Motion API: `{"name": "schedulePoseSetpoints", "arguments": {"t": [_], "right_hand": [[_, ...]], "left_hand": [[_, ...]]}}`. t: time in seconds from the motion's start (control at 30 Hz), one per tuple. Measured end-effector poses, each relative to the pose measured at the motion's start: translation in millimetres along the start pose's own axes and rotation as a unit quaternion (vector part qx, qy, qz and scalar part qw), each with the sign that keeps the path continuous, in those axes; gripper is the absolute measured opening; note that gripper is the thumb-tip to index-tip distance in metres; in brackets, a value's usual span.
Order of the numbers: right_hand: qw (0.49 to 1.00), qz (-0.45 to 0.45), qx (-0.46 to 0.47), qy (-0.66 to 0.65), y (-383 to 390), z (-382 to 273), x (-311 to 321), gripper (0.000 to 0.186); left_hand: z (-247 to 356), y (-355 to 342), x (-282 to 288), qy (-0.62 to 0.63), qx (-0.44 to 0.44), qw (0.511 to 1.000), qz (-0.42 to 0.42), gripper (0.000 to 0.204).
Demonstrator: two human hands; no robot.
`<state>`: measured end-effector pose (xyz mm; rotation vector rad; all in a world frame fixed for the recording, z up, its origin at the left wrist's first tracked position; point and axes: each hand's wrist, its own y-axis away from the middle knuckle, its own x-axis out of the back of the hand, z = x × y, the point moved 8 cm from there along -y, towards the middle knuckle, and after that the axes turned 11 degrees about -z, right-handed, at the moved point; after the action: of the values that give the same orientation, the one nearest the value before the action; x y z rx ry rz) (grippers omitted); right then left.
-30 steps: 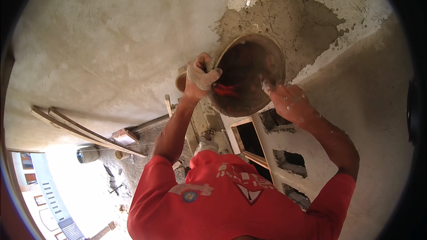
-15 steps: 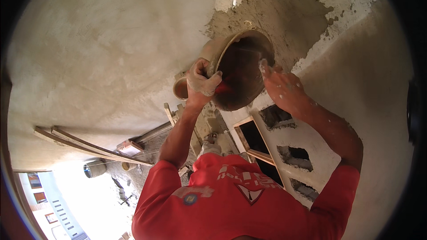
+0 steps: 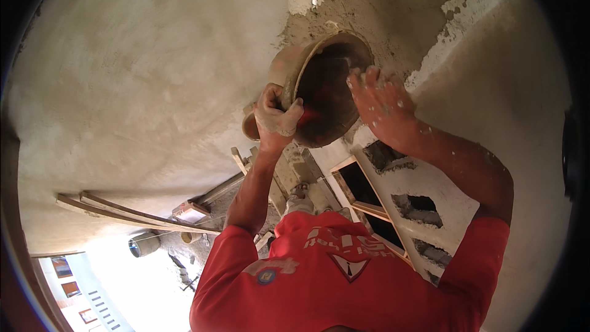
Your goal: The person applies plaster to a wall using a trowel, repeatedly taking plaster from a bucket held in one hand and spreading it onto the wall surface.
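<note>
A mortar-crusted bucket (image 3: 332,101) is held tilted in front of the wall, its dark mouth turned partly toward me. My left hand (image 3: 276,114), coated in grey mortar, is closed on its left rim, thumb on the inside edge. My right hand (image 3: 382,101), spotted with mortar, is at the right side of the mouth. Its fingers look extended and slightly bent, with no tool visible in them. What lies deep in the bucket is too dark to make out. Behind the rim is a damp, darker patch of mortar (image 3: 393,18) on the wall.
A second, smaller container (image 3: 250,126) shows partly behind my left hand. Below are wooden planks (image 3: 279,178), with a foot on them. Long boards (image 3: 135,212) lean at the left, near a bucket (image 3: 144,244) on the ground. Framed openings (image 3: 359,184) and rough wall holes (image 3: 418,209) are at right.
My right hand has shifted slightly left over the bucket's mouth, and its fingers have unfolded from a more curled pose. The left hand keeps its grip on the rim. The view has shifted slightly.
</note>
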<state>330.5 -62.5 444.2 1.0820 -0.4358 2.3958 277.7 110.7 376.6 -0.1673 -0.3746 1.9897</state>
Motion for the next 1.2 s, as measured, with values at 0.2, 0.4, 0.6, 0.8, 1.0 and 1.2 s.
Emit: {"name": "schedulePoseSetpoints", "arguments": {"t": [0.2, 0.4, 0.6, 0.8, 1.0, 1.2], "right_hand": [[0.974, -0.142, 0.096, -0.148, -3, -24, -51, 0.031], [0.910, -0.133, 0.114, -0.376, 9, -24, -72, 0.029], [0.790, -0.168, 0.125, -0.576, 8, -38, -98, 0.040], [0.468, -0.332, 0.049, -0.818, 19, -59, -109, 0.043], [0.354, -0.327, 0.009, -0.876, 47, -15, -121, 0.047], [0.616, -0.425, -0.053, -0.662, 47, 22, -103, 0.052]], "left_hand": [[14, -8, 5, 0.041, -0.021, 0.999, -0.022, 0.022], [15, -9, 10, 0.042, -0.023, 0.995, -0.088, 0.025], [18, -8, 9, 0.054, -0.005, 0.994, -0.099, 0.024], [12, -14, 13, -0.005, 0.018, 0.997, -0.081, 0.024], [19, -13, 24, 0.002, -0.002, 0.997, -0.081, 0.020], [38, -8, 14, -0.009, 0.015, 0.996, -0.082, 0.025]]}}
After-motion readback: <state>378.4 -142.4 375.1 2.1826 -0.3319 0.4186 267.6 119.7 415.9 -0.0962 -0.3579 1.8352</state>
